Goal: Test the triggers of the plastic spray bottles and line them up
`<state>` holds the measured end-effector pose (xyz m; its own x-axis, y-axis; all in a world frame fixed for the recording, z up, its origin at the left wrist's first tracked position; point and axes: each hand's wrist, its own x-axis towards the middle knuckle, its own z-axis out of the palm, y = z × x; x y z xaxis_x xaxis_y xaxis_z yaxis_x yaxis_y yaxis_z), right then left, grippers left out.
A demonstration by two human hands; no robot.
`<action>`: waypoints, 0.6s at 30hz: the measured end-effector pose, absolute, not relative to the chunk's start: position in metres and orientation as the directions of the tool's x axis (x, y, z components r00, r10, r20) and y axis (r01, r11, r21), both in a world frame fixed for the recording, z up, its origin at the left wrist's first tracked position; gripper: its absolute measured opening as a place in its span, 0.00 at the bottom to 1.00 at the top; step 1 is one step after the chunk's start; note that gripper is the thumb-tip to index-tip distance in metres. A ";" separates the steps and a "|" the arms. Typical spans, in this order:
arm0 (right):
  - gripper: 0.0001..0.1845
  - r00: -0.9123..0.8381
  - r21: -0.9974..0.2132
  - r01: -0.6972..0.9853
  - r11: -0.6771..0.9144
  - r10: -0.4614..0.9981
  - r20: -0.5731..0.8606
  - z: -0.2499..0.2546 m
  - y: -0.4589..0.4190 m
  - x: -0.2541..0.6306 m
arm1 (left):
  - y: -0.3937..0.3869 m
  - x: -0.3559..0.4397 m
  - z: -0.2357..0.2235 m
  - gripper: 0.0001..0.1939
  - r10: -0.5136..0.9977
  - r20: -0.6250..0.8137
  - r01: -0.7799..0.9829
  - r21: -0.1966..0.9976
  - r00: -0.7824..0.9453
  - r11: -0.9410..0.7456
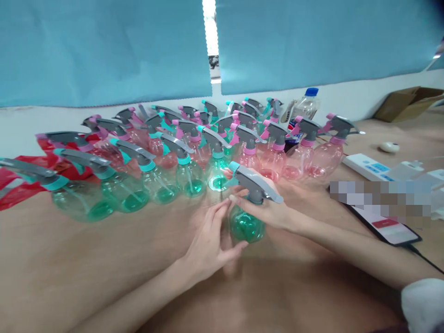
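1. Right grip is closed round the neck of a green spray bottle — that one I have hold of.
2. My left grip is half open at the bottle's left side, fingers and thumb spread; I cannot tell whether it touches.
3. I see the held bottle roughly upright near the middle of my view, its gray spray head on top; whether its base meets the counter, I cannot tell.
4. Behind it I have rows of other spray bottles — green bodies at front left, pink ones to the right.
5. On my right lie a phone and a white power strip; at far left, a red plastic bag.
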<state>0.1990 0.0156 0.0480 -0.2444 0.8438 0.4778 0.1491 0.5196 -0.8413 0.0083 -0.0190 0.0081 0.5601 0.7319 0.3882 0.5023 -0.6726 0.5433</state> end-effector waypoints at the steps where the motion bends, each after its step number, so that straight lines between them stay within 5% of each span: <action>1: 0.21 -0.235 -0.838 0.137 0.529 0.839 0.491 0.048 0.015 0.191 | -0.021 0.006 0.010 0.41 0.730 0.408 0.500 0.541 0.547 -0.677; 8: 0.19 -0.309 -0.773 0.058 0.632 0.748 0.588 0.062 0.006 0.104 | -0.044 -0.038 0.024 0.37 0.823 0.430 0.580 0.586 0.370 -0.567; 14: 0.27 -0.501 -0.806 0.000 0.592 0.698 0.512 0.076 -0.001 0.025 | -0.069 -0.111 0.034 0.31 0.898 0.417 0.760 0.534 0.144 -0.370; 18: 0.33 -0.691 -0.703 0.039 0.710 0.527 0.495 0.094 0.006 -0.007 | -0.082 -0.161 0.043 0.31 0.917 0.395 0.770 0.568 0.053 -0.289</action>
<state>-0.0065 0.0064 0.0942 -0.6905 0.5274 0.4950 0.0387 0.7103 -0.7029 -0.1610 -0.0820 0.0426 0.0530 0.9171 0.3951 0.7703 -0.2894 0.5682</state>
